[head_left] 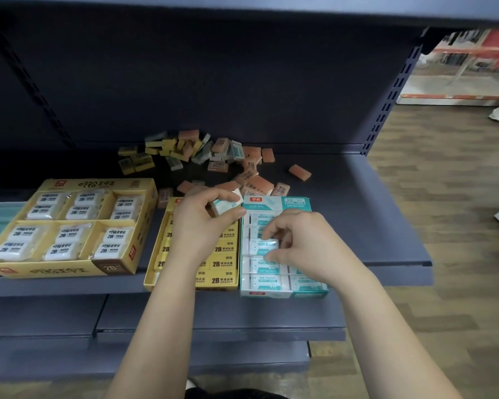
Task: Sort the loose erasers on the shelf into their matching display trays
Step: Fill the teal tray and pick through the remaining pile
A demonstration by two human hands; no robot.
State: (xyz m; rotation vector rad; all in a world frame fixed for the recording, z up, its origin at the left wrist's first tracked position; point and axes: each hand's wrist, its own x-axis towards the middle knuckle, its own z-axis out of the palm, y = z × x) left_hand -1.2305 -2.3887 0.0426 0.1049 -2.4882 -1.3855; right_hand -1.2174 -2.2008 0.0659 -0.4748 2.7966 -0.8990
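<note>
Your L hand (202,226) is over the yellow tray (156,254), fingers curled round a teal eraser (226,204), held up at that tray's 1 o'clock corner. Your R hand (303,243) is over the teal tray (271,200), thumb + forefinger pinching a 2nd eraser (264,246) in its left column, approx. mid row. Both trays sit side by side, touching, at the shelf (372,214) front. Loose pile (202,152) (yellow, teal, orange) lies at 12 o'clock from your hands, near the back wall, w/ orange strays reaching toward the trays. Big box (98,184) at 9 o'clock.
</note>
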